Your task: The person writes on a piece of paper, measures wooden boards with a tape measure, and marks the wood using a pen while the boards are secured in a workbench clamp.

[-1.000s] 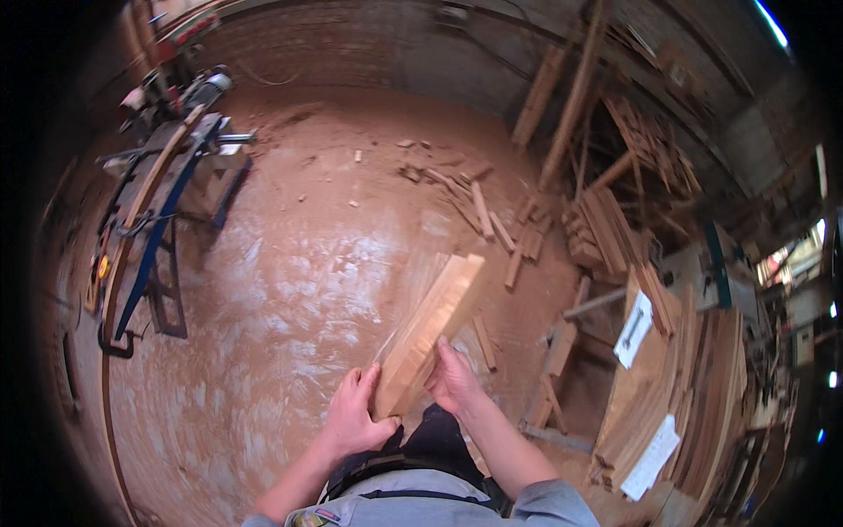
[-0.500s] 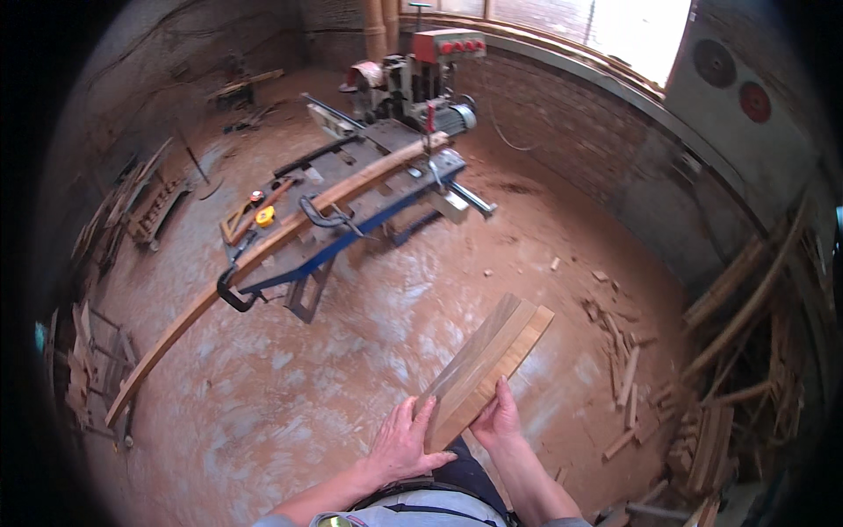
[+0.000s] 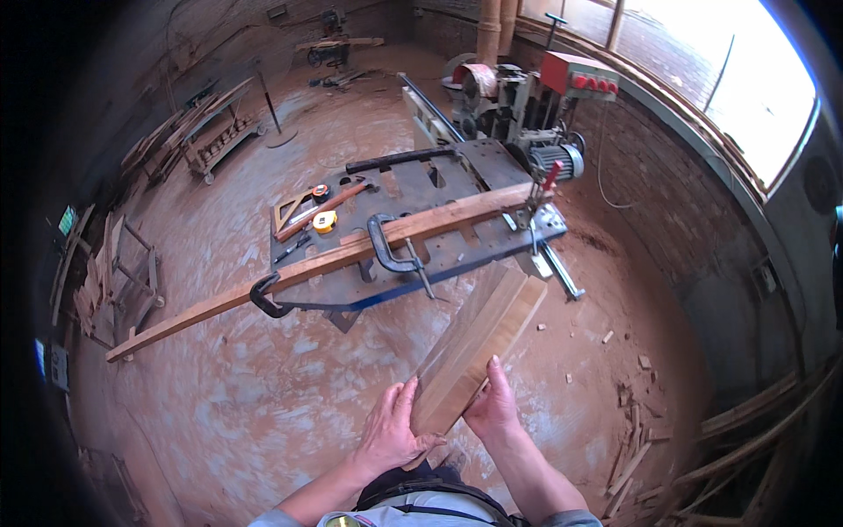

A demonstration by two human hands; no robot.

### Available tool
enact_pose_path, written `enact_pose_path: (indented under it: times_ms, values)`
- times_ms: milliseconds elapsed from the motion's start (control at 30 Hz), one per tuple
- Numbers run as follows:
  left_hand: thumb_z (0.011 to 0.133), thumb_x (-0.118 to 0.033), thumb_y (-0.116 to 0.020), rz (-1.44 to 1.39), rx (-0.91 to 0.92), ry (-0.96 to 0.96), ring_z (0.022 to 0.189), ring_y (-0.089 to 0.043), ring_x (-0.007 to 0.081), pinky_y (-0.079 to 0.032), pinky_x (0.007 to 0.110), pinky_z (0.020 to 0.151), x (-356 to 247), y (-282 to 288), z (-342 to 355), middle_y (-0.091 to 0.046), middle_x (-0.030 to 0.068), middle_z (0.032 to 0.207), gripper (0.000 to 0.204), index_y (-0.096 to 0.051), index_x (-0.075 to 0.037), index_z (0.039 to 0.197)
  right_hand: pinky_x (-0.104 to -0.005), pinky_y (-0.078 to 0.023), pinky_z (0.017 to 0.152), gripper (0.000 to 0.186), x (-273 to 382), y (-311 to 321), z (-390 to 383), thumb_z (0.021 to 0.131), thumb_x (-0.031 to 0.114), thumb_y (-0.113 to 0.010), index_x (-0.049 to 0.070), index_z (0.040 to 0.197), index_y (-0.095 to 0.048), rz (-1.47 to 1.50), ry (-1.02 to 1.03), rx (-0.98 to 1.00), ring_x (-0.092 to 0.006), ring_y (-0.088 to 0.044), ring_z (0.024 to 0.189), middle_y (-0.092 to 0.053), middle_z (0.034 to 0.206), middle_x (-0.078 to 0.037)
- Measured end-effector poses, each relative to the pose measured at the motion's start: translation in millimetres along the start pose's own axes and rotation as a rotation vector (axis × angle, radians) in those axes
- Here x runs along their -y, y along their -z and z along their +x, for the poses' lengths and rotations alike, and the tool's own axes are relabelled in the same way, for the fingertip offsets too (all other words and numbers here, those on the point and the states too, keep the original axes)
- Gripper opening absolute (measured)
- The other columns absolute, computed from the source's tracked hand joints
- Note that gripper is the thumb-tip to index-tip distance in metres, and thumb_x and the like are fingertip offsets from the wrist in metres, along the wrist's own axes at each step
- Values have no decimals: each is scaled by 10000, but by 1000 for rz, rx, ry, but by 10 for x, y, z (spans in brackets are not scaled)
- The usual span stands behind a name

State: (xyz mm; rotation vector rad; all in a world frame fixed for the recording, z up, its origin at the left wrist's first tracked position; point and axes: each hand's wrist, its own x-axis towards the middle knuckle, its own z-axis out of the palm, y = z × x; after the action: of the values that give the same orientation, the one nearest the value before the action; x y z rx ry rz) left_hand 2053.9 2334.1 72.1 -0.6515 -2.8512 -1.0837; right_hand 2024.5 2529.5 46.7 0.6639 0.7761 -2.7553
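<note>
Between my two hands is a short stack of wooden boards [image 3: 479, 351], tilted with its far end up and to the right. My left hand [image 3: 392, 423] is wrapped round the near left edge, thumb across the near end. My right hand [image 3: 493, 406] grips the right side, its thumb lying along the edge and its other fingers hidden underneath. Beyond the boards stands a machine table [image 3: 457, 171]. Across it lies a long wooden beam [image 3: 334, 255], held by a black C-clamp [image 3: 384, 241] and another clamp [image 3: 266, 297] near the table's left corner.
On the table lie a yellow tape measure [image 3: 325, 221], a hammer [image 3: 347, 195] and a wooden set square [image 3: 290, 209]. The beam's left end juts far past the table. Offcuts [image 3: 628, 465] litter the floor at right. A wheeled rack [image 3: 224, 145] stands far left.
My view has swung toward the machine table, which now appears nearer and farther right. The boards are still in both hands, with their far end now in front of the table's edge.
</note>
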Motion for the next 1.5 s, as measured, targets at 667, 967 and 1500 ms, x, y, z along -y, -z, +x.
enact_pose_path:
  times_ms: [667,967,1500]
  values:
    - [855,-131,-682,-157,-400,501,1240,-551,355,-448,412,1050,2187,840,2617,-546,234,1338,617,-458,14,1411,-496,-528,796,621,629,-1364,2739,941,629,-512,99,1263,-540,215,-202,344,-284,-607,882,-614,991,-100]
    - [853,-258,-712,472,-285,664,1140,-546,430,-455,488,971,2538,655,3124,-526,278,1241,659,-459,-17,1412,-488,-519,845,515,1326,-1261,3468,1026,558,-406,111,1242,-539,214,-171,205,-281,-611,917,-617,1021,-93]
    - [837,-176,-713,531,-326,615,1239,-476,404,-389,475,1070,1795,529,3572,-489,240,1360,620,-477,37,1368,-474,-540,859,512,2233,-975,4223,1060,455,-380,-21,1215,-485,-176,-279,152,-327,-660,929,-642,1006,-174]
